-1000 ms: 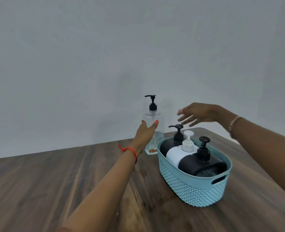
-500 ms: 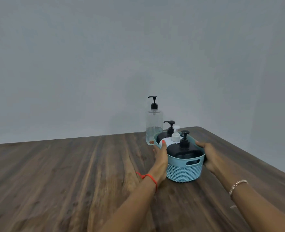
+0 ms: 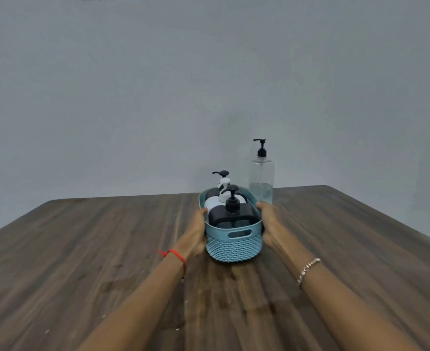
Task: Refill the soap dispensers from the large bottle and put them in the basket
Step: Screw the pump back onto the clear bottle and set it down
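Clasping a light blue plastic basket with a woven-pattern lower wall [image 3: 234, 248] from both sides. Wrapping the left grip [image 3: 195, 233] round its left wall, thumb up at the rim; wrapping the right grip [image 3: 269, 224] round its right wall, thumb likewise at the rim. Reaching in with both forearms stretched straight forward, low over a dark wood-grain counter [image 3: 82, 249] and converging on the basket. Wearing a red thread bracelet [image 3: 176, 255] on the left wrist and a pale beaded bracelet [image 3: 308, 271] on the right. Cannot tell whether set down on the wood or raised just off it.

Sitting in the far half of the counter, short of the back edge, with broad wood to the left, to the right and toward the camera. Backed by a plain grey wall [image 3: 158, 84] directly behind that far edge.

Carrying three pump dispensers in a row, front to back, pumps pointing up. Nearest, a squat black dispenser with a black pump [image 3: 219, 216]. Behind it, a white dispenser with a white pump [image 3: 212, 202]. Farthest, a second black dispenser [image 3: 211, 192], mostly hidden apart from its black pump head.

Standing upright on the counter just behind the basket's far right end, beyond the right grip: a tall clear plastic bottle with a black pump [image 3: 261, 178], with clear liquid only low in its body.
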